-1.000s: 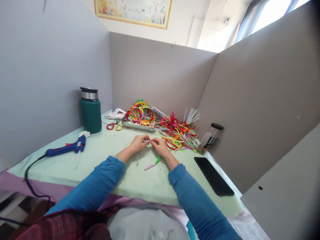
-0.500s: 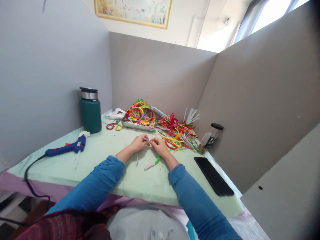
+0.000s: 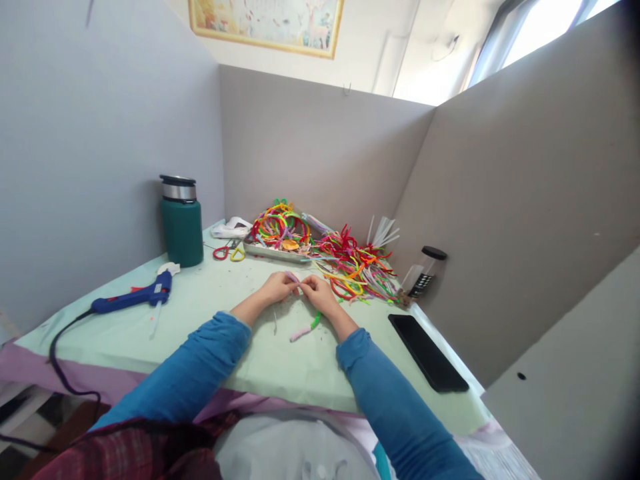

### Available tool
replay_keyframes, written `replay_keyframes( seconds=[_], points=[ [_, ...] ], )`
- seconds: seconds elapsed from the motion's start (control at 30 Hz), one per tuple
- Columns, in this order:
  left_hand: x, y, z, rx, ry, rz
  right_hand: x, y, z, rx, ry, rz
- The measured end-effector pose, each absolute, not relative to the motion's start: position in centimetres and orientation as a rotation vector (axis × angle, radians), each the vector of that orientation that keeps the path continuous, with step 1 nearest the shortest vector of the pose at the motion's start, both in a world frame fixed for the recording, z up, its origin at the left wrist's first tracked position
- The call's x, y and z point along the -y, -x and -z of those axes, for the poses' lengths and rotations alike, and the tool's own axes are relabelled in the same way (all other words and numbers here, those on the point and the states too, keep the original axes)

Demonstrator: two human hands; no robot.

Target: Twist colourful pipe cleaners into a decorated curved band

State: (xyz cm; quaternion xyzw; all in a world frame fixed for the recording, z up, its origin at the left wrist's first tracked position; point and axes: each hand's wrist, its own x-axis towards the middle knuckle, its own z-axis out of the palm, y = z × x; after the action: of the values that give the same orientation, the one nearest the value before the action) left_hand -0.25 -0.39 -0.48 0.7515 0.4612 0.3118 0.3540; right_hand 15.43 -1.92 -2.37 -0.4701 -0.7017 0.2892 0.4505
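Observation:
A short purple pipe cleaner (image 3: pixel 292 276) is pinched between my two hands over the middle of the table. The fingers of my left hand (image 3: pixel 278 287) close on its left part, and those of my right hand (image 3: pixel 318 293) close on its right end. The fingertips nearly meet. Under my right hand, a pink and green pipe-cleaner piece (image 3: pixel 301 333) lies on the table, its upper end partly hidden by the wrist. A thin pale strip (image 3: pixel 275 323) rests below my left hand.
A blue glue gun (image 3: pixel 135 297) with a cord and a green bottle (image 3: pixel 182 230) stand left. At the back are a metal tray (image 3: pixel 275 253) of colourful rings, red and yellow scissors (image 3: pixel 229 253), and loose pipe cleaners (image 3: pixel 350 257). Right are a phone (image 3: pixel 427 352) and a clear container (image 3: pixel 425 272).
The purple pipe cleaner has tilted slightly between my fingers, and my left fingers have shifted a little along it. Everything on the table stays where it was.

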Motion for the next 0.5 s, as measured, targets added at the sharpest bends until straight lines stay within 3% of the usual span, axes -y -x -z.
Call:
replay_keyframes(
  seconds=[0.5],
  points=[
    [0.58, 0.41, 0.43, -1.140, -1.769, -0.830, 2.20, -15.48, 2.23, 1.763, 1.108, -0.682]
  ],
)
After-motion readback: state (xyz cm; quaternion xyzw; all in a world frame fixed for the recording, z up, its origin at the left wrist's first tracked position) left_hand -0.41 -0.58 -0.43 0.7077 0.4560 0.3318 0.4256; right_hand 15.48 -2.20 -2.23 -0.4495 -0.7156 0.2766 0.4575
